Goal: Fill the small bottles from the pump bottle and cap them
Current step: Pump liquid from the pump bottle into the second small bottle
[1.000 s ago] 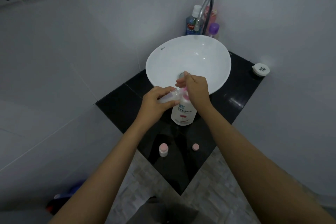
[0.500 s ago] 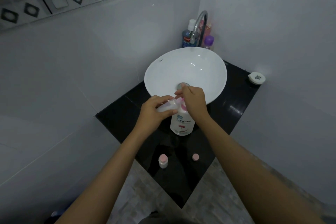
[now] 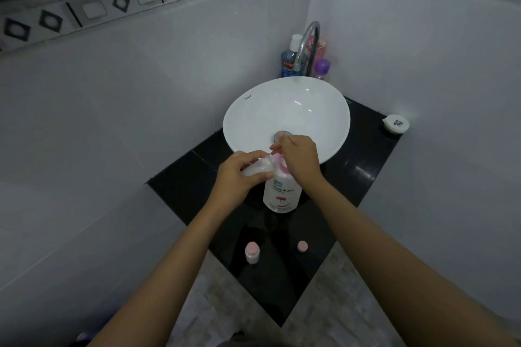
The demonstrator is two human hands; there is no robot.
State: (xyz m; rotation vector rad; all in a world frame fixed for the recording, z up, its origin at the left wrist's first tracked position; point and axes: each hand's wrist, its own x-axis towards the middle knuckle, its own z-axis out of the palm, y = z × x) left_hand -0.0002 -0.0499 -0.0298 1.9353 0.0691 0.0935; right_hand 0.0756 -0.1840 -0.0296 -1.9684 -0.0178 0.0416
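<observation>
A white pump bottle with a pink flower label stands on the black counter in front of the basin. My right hand rests on top of its pink pump head. My left hand holds a small clear bottle tilted, its mouth against the pump spout. Nearer to me on the counter stand a capped small bottle with a pink lid and, to its right, a loose pink cap.
A white round basin with a curved chrome tap fills the corner. Several toiletry bottles stand behind the tap. A white soap dish sits at the counter's right corner. Tiled walls close in on both sides.
The camera has tilted up, so everything sits lower in view. Both hands keep their hold on the small bottle and the pump head.
</observation>
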